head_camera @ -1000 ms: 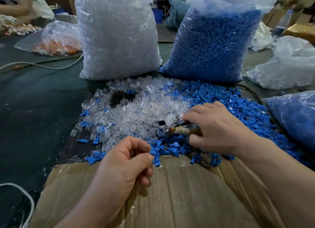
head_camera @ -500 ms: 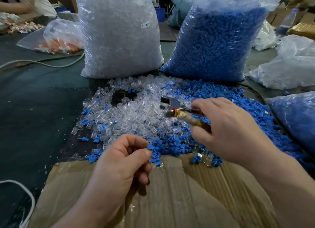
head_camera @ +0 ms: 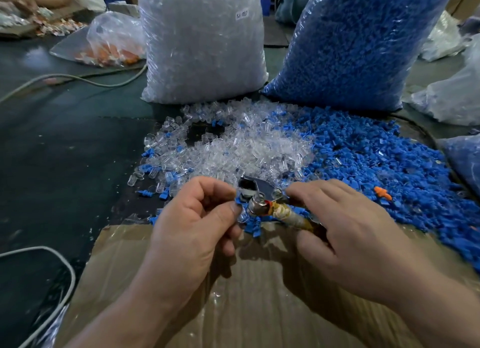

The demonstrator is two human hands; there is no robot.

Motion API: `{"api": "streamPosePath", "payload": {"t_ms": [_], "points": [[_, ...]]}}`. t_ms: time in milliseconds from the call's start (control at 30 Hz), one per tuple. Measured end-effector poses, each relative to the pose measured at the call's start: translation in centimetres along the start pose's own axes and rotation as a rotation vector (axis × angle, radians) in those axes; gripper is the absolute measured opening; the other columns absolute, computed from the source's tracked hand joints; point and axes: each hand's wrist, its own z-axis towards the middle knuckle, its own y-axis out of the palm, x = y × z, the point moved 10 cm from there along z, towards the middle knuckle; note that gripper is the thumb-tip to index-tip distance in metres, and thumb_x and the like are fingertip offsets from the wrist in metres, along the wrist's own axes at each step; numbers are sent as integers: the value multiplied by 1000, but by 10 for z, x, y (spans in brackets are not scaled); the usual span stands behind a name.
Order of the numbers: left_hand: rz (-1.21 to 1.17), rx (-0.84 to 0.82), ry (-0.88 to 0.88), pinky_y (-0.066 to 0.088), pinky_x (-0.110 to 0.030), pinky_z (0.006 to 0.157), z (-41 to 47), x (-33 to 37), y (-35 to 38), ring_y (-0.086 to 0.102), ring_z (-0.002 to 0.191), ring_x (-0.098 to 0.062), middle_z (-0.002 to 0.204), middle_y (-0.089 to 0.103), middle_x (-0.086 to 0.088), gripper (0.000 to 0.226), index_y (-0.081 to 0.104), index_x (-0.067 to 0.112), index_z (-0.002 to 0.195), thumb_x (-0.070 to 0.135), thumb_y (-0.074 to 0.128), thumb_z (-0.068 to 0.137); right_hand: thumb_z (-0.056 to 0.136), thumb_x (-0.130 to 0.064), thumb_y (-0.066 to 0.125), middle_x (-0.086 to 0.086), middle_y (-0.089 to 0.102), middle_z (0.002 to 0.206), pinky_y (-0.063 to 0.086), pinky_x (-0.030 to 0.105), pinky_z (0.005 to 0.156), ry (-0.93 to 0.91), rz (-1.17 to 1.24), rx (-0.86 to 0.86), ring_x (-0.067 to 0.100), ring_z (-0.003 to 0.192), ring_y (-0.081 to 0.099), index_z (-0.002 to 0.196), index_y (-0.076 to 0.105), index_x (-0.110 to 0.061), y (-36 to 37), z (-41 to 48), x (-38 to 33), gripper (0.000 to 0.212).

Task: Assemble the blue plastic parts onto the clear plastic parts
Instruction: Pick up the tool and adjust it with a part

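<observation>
Your left hand [head_camera: 197, 223] is curled over the front edge of the cardboard [head_camera: 259, 308], thumb and forefinger pinching a small blue part [head_camera: 238, 201] right against the metal head of the tool [head_camera: 270, 207]. Your right hand [head_camera: 345, 233] comes in from the right, back up, fingers wrapped round the tool's taped handle, so the two hands nearly meet above the near edge of the piles. Just beyond them the loose clear parts [head_camera: 233, 150] lie heaped on the dark surface [head_camera: 65, 152], with the loose blue parts [head_camera: 376, 160] spread to their right, the two mixing where they meet. Behind the heaps two big plastic sacks stand upright side by side: the clear sack [head_camera: 202, 43], packed with clear parts, on the left, and the blue sack [head_camera: 358, 43], packed with blue ones, on the right. A small bag [head_camera: 114, 41] holding orange pieces lies further back on the left. Another bag of blue pieces [head_camera: 465, 160] shows at the right edge.
</observation>
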Motion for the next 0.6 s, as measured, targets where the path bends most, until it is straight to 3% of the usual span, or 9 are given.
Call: {"api": "streamPosePath", "payload": {"t_ms": [267,433,600], "points": [[32,-8,13,47,-28,40,-2,-2,-4,57,51,-17,66,65,-4,14,70,27,90,16,67,83,81,-47,41,-5,64,107,52,40,83,-39,-44,-18,20,98,58,126,58,-21,-1,-4,-3,55],[100,-58,84,50,-22,47,-3,10,1,61,57,-12,70,66,0,16,70,27,87,12,67,82,87,-57,39,-4,66,87,50,43,71,-89,-178,-10,24,80,62,116,65,-19,4,-2,-5,55],[137,-35,140,50,-21,47,-4,19,3,61,55,-10,67,66,2,23,71,30,83,7,71,83,84,-58,37,-4,59,78,46,34,63,-70,-124,-5,23,73,58,101,65,-21,5,-2,-10,49]]}}
